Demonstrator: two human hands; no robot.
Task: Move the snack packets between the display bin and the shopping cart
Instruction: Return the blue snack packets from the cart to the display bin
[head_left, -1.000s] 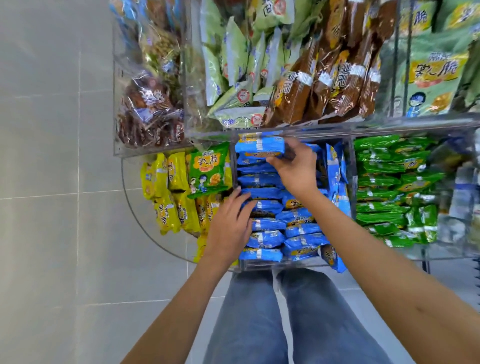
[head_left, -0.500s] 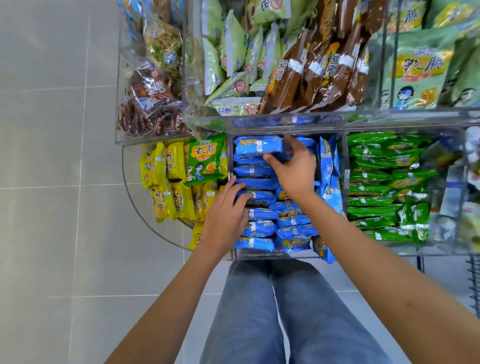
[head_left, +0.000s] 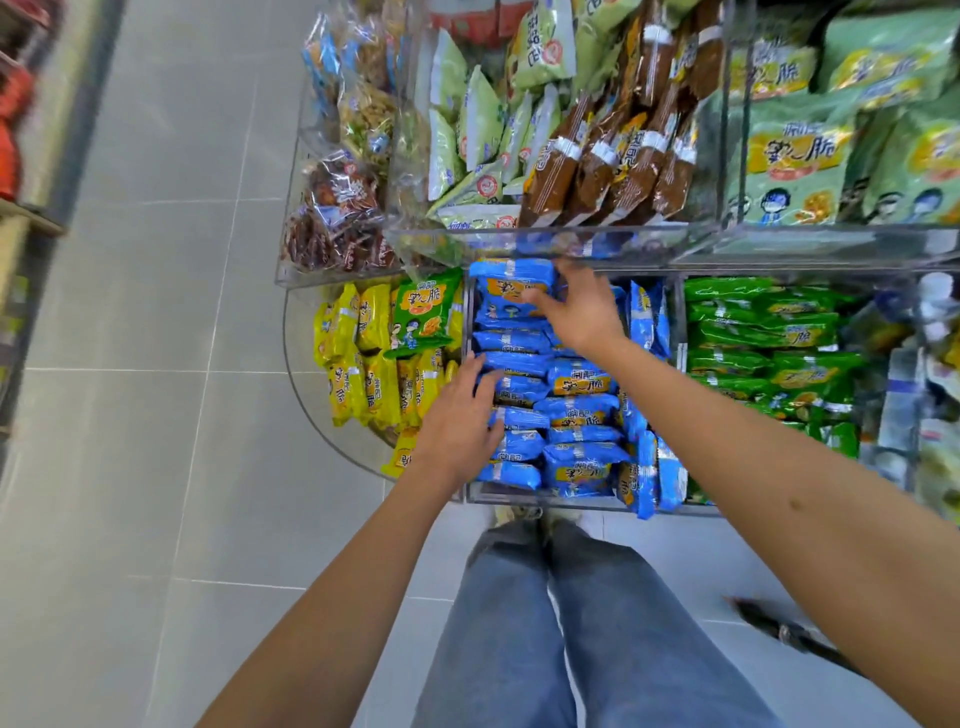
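Right hand (head_left: 576, 312) now open, fingers spread on blue packet (head_left: 506, 291) at 12 o'clock in bin (head_left: 545, 500); left hand (head_left: 457, 415) lies flat and open on row (head_left: 576, 410). Pinch one edge only.

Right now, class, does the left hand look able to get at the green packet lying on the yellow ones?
Probably yes. The green packet lies uncovered on top of the yellow packets, close beside the left hand, which rests on the blue packets and grips nothing.
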